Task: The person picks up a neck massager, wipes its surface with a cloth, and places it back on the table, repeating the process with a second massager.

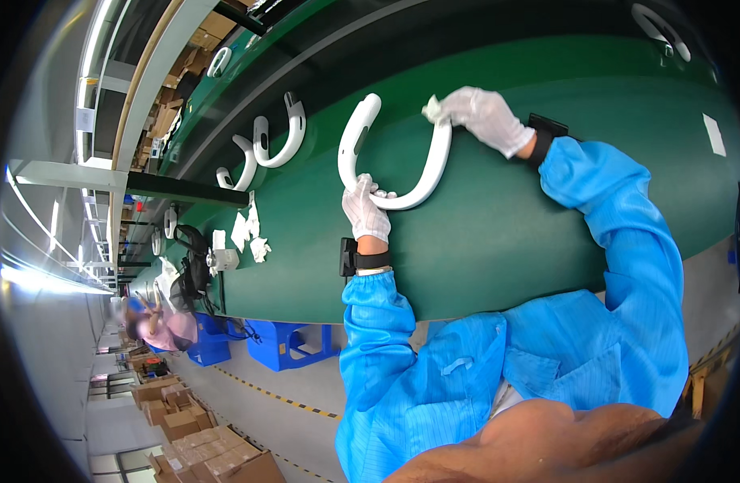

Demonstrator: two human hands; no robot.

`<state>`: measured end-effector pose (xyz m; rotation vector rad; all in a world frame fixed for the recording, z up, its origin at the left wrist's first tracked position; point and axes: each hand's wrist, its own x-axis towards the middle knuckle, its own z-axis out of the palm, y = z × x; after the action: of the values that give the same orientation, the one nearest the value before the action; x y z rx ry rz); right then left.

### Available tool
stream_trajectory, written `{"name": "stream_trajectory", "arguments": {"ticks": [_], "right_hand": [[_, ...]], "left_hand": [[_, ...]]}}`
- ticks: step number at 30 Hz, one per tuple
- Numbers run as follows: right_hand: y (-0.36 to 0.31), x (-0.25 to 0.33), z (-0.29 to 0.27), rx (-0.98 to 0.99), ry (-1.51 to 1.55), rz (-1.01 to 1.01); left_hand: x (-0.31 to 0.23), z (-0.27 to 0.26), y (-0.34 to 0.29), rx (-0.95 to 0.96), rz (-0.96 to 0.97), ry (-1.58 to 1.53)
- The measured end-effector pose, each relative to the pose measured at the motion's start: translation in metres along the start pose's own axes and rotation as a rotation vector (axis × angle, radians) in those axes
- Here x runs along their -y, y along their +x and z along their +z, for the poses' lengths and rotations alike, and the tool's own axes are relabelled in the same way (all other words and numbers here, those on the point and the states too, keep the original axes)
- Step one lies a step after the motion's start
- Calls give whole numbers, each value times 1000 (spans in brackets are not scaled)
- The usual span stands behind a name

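Note:
A white U-shaped neckband device [439,161] with a dark oval slot near one end is held over the green bench. My gloved left hand [365,208] is closed around the bottom of its left arm, near the bend. At the tip of its right arm, my gloved right hand [484,119] pinches a small pale cloth [431,108] against the surface. The right fingers cover part of that tip. Both hands wear white gloves, with blue sleeves behind them.
More white neckbands [288,145] lie at the bench's far left, and another [661,32] at the far right. Crumpled white wipes [249,229] and a black bag [194,262] are on the left. Blue stools [285,344] stand below the green bench [482,258]. A seated person [164,326] works further left.

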<state>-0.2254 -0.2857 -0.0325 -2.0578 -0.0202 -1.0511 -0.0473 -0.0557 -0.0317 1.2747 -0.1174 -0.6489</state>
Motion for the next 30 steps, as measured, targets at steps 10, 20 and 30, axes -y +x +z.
{"name": "stream_trajectory", "arguments": {"ticks": [10, 20, 30], "right_hand": [[-1, 27, 6, 181, -544, -61], [-5, 15, 6, 102, -680, -157], [-6, 14, -5, 120, -716, -44]], "left_hand": [[-5, 4, 0, 0, -20, 102], [-2, -1, 4, 30, 12, 114], [-1, -6, 3, 20, 29, 91]]}}
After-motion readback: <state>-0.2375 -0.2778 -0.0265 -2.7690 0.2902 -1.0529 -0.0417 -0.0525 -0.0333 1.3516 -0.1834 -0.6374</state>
